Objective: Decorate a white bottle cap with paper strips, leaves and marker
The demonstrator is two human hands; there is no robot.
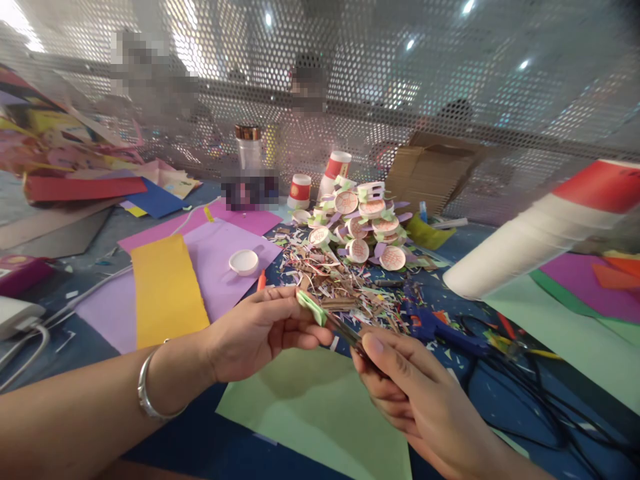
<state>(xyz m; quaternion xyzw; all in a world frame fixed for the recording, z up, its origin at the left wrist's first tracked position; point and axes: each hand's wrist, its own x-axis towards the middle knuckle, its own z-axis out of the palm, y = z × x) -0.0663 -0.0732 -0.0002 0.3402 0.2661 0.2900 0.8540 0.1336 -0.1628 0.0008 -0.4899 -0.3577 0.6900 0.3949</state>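
Observation:
My left hand [260,330] pinches a small folded piece of light green paper [311,308] between thumb and fingers. My right hand [407,383] is closed around a pair of dark scissors [345,330], whose blades point at the green paper and meet its lower right end. How far the blades are apart I cannot make out. Beneath both hands lies a sheet of light green paper [320,413]. Beyond them is a heap of paper scraps [330,273], with a pile of cut paper-cup bottoms [357,230] trimmed in green and purple strips behind it.
A blue glue gun [445,330] with a black cable lies right. A leaning stack of paper cups [530,233] stands near it. On the left are a yellow paper strip [167,287], purple paper [215,247] and a white cup bottom [243,262]. A perforated metal screen [350,87] closes the back.

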